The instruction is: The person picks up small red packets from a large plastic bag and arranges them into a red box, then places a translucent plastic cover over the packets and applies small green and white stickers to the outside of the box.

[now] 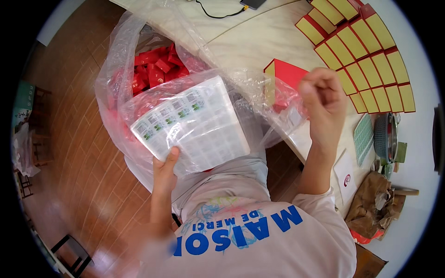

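My left hand [166, 170] grips the lower left edge of a stack of sticker sheets [212, 128], its thumb on top. The sheets lie over my lap; one row of printed stickers shows along their upper left edge, the rest looks blank. Beyond them a large clear plastic bag [107, 83] holds many small red packets [156, 71], and part of its film reaches across the sheets. My right hand [321, 90] is raised near the table edge, fingers curled; whether it pinches anything is unclear. Just left of it stands a red box [286, 73] with a yellow side, partly behind plastic film.
Rows of red and yellow boxes [368, 59] are stacked at the table's far right. Nearer stand a grey basket [384, 139], a green gridded sheet [363, 139], a white card or bag [345, 177] and a brown bag [368, 205]. A black cable [222, 16] lies at the top. A stool [73, 255] is lower left.
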The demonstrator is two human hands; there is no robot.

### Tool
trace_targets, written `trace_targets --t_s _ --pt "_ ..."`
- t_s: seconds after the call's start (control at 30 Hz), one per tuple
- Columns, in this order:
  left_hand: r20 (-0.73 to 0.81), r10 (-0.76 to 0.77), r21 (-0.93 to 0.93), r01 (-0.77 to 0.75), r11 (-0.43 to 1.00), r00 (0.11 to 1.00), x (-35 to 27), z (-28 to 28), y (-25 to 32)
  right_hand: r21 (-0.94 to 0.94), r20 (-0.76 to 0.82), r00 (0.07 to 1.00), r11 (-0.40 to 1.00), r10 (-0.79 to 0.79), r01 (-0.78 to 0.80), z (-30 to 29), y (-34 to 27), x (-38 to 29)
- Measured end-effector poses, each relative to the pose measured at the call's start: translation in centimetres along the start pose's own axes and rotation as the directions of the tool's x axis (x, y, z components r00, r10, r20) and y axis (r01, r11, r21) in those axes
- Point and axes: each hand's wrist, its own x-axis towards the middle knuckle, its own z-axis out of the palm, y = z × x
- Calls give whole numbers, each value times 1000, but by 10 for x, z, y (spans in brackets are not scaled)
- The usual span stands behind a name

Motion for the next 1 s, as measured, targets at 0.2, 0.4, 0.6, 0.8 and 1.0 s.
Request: trace_targets --t_s 0.2,0.4,0.6,0.8,1.0 --pt "-70 93 -93 -99 991 993 9 -5 9 238 72 985 957 154 -167 -1 19 0" --pt "-38 120 -57 -122 991 992 14 -24 5 -367 -57 985 914 163 -172 12 56 21" --pt "-93 149 -53 -154 987 984 13 -27 10 -155 126 962 962 243 -223 3 32 30" --pt "-73 132 -71 -137 988 989 17 -20 17 328 737 659 769 154 -548 3 3 14" --pt "15 105 -34 -104 994 994 19 -24 17 -309 654 709 949 265 -69 28 12 13"
